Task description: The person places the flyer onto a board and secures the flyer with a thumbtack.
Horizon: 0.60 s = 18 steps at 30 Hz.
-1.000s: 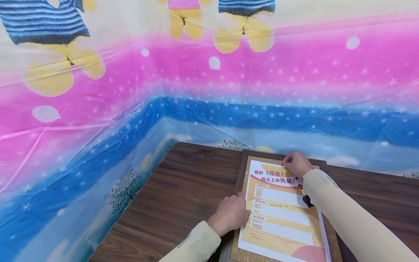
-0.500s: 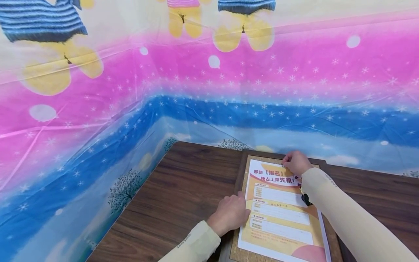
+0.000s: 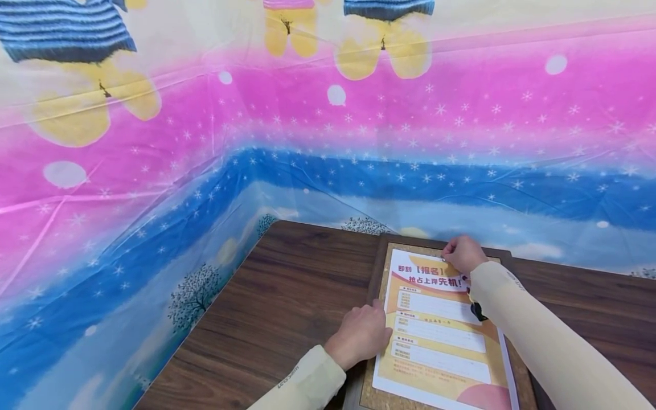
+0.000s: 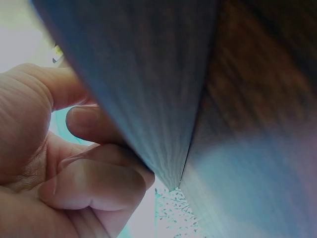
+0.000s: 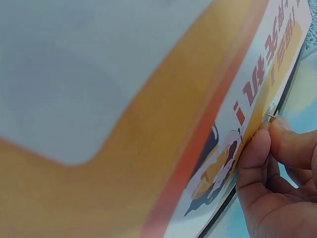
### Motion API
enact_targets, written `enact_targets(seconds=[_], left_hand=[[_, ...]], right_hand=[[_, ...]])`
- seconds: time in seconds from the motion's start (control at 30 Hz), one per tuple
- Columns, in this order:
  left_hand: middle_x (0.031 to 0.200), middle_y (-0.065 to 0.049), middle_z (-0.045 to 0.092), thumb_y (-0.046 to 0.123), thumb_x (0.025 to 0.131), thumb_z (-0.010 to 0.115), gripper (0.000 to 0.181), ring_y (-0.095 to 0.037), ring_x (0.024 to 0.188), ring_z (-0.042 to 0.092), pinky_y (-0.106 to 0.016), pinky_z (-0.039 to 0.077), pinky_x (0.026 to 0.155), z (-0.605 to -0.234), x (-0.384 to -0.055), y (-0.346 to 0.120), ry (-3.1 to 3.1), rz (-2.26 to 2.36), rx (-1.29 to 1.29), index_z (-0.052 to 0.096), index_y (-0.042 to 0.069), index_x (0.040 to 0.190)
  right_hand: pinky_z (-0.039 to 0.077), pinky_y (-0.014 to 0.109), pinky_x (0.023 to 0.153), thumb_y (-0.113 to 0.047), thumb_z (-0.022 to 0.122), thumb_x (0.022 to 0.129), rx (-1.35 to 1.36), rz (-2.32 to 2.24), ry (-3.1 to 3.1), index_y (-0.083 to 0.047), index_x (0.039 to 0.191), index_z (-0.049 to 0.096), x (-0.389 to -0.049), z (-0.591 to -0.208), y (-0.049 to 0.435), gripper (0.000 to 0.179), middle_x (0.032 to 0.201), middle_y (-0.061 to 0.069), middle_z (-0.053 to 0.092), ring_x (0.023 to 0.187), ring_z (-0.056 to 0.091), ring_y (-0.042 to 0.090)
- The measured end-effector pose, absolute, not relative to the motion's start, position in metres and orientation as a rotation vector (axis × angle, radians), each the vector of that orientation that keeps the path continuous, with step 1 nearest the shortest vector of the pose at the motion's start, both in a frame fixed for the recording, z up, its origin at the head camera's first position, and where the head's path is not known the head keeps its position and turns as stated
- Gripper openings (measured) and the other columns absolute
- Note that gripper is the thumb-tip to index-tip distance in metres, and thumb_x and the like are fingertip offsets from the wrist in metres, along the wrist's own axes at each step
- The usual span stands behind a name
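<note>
A printed poster (image 3: 441, 356) lies on a wood-framed cork board (image 3: 385, 267). My left hand (image 3: 359, 336) grips the board's left edge. In the left wrist view, the thumb lies over the frame's side (image 4: 148, 74) while the other fingers (image 4: 94, 183) curl below it. At the poster's top edge, my right hand (image 3: 465, 255) pinches a small pushpin (image 5: 271, 117) between thumb and forefinger. The pin's thin metal part shows beside the fingertips in the right wrist view; whether it is in the cork cannot be told. The right forearm covers part of the poster's right side.
The board rests on a dark wooden table (image 3: 271, 290), its top end close to the back edge. A printed cloth (image 3: 318, 176) in pink and blue hangs behind and to the left of the table. A dark band (image 3: 479, 310) shows at the right wrist.
</note>
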<state>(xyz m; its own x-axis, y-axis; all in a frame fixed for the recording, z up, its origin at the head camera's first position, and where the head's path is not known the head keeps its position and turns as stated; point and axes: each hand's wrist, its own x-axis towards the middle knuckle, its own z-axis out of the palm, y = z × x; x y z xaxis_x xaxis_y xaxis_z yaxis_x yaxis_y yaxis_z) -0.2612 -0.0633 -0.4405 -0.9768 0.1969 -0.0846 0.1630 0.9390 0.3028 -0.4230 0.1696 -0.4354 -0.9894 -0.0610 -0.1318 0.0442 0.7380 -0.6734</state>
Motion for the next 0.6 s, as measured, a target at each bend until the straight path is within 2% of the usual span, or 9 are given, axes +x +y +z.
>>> enact_targets(seconds=[0.3,0.6], left_hand=[[0.071,-0.010,0.056,0.028,0.090,0.063,0.043,-0.018,0.057,0.051,-0.031,0.040,0.050,-0.4394,-0.2616,-0.0630,2.973,0.475,0.276,0.052,-0.005,0.116],[0.075,-0.012,0.058,0.027,0.090,0.063,0.048,-0.020,0.062,0.055,-0.033,0.043,0.055,-0.4399,-0.2619,-0.0634,2.960,0.487,0.258,0.050,-0.006,0.121]], right_hand=[[0.045,0.039,0.070,-0.010,0.060,0.093,-0.007,-1.038,2.832,0.000,0.095,0.066,-0.4260,-0.4346,0.1682,0.012,0.092,0.015,0.058,0.083,0.054,0.030],[0.044,0.039,0.069,-0.010,0.059,0.093,-0.019,-0.980,2.888,0.000,0.091,0.066,-0.4294,-0.4394,0.1657,0.012,0.087,0.015,0.059,0.081,0.053,0.030]])
